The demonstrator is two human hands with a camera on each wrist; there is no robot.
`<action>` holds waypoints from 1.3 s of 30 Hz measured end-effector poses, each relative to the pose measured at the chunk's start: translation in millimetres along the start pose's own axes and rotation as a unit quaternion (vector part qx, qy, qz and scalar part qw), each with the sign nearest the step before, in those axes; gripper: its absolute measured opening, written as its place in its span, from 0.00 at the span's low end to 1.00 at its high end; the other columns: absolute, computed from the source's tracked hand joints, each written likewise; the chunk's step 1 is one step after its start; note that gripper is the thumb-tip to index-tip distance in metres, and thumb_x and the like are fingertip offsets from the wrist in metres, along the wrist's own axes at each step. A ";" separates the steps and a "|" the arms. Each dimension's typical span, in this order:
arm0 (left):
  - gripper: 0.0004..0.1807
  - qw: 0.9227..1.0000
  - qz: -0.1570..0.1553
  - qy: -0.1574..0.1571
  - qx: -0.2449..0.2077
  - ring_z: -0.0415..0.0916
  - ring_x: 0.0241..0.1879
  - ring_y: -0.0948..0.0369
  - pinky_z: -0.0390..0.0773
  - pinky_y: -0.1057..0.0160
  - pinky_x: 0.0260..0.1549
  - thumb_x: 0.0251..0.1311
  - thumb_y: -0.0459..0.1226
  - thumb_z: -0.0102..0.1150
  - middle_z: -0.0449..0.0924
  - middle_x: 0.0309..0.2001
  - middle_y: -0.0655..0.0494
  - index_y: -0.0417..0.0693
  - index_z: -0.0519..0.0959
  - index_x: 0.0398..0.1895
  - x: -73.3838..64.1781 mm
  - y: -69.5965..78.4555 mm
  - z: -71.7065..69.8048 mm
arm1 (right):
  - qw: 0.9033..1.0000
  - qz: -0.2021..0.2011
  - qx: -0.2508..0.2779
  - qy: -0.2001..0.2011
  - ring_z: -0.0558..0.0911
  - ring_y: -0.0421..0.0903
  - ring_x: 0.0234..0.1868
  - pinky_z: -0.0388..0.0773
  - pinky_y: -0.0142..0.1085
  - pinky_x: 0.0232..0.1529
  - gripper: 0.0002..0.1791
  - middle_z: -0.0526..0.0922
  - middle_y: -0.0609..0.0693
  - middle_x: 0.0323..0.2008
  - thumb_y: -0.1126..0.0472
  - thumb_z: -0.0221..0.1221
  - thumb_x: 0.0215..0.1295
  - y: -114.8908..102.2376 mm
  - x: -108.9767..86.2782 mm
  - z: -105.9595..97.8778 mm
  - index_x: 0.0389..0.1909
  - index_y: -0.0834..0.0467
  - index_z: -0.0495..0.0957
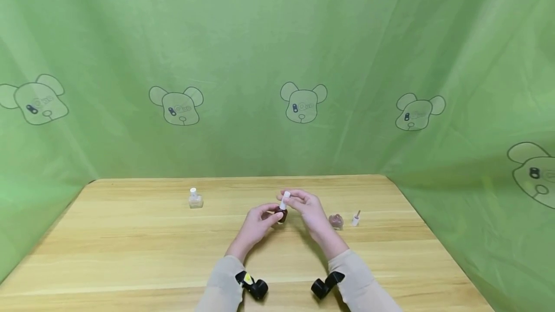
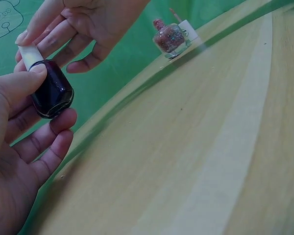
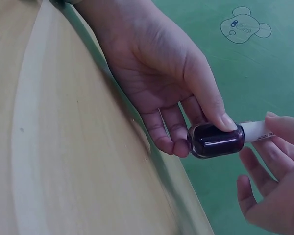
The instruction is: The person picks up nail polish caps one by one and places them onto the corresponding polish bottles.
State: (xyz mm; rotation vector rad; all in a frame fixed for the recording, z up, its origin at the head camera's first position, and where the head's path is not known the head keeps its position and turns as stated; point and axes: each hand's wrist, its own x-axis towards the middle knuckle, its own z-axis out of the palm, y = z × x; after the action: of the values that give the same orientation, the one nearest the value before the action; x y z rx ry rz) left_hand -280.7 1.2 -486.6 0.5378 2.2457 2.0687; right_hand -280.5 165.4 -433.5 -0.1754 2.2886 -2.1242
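Observation:
A dark nail polish bottle (image 1: 281, 214) with a white cap (image 1: 284, 200) is held up over the table, the cap seated on its neck. My left hand (image 1: 256, 226) grips the dark glass between thumb and fingers, as the left wrist view shows on the bottle (image 2: 52, 90). From above, my right hand (image 1: 310, 212) pinches the white cap (image 3: 256, 130) with thumb and fingertips. Right of my right hand stands an uncapped pinkish glitter polish bottle (image 1: 336, 221). Beside that bottle, its white brush cap (image 1: 355, 218) stands with the brush pointing up.
A clear polish bottle (image 1: 195, 201) with a white cap stands at the table's back left. The wooden table (image 1: 130, 244) runs back to a green curtain (image 1: 243, 61) with bear-head prints, which also closes in both sides.

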 end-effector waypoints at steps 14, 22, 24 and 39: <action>0.19 1.000 -0.006 -0.015 -0.009 0.83 0.34 0.61 0.84 0.64 0.36 0.60 0.39 0.65 0.85 0.44 0.39 0.37 0.81 0.50 -1.5 1.2 -0.9 | 0.993 0.005 0.008 0.120 0.81 0.39 0.33 0.71 0.35 0.48 0.13 0.82 0.38 0.22 0.67 0.71 0.50 -0.8 -3.0 7.4 0.24 0.52 0.75; 0.18 1.000 -0.015 -0.010 -0.012 0.84 0.33 0.56 0.82 0.67 0.30 0.58 0.39 0.67 0.85 0.43 0.41 0.39 0.82 0.49 -2.2 2.2 -1.3 | 0.993 0.011 0.009 0.117 0.77 0.38 0.30 0.71 0.33 0.42 0.14 0.79 0.38 0.21 0.68 0.71 0.50 -0.8 -2.6 9.7 0.25 0.54 0.74; 0.17 1.000 -0.014 -0.008 -0.015 0.83 0.32 0.58 0.82 0.66 0.31 0.57 0.38 0.67 0.85 0.43 0.41 0.38 0.82 0.48 -2.4 1.3 -1.2 | 0.994 0.015 0.005 0.106 0.77 0.38 0.31 0.71 0.33 0.43 0.12 0.79 0.38 0.22 0.68 0.71 0.51 0.2 -2.3 8.7 0.27 0.55 0.75; 0.19 0.998 -0.010 0.065 -0.014 0.81 0.33 0.67 0.80 0.68 0.36 0.54 0.39 0.70 0.84 0.46 0.43 0.41 0.82 0.47 1.3 -0.8 -8.9 | 0.999 -0.016 -0.039 0.029 0.79 0.40 0.41 0.73 0.35 0.51 0.18 0.82 0.43 0.34 0.64 0.67 0.57 -13.0 -2.4 1.2 0.47 0.66 0.78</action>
State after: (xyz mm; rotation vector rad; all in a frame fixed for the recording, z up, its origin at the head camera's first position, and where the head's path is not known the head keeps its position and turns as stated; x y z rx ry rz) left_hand -284.4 -7.0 -486.2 0.3877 2.2752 2.1820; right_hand -277.1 163.6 -420.9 -0.1552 2.4175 -2.0834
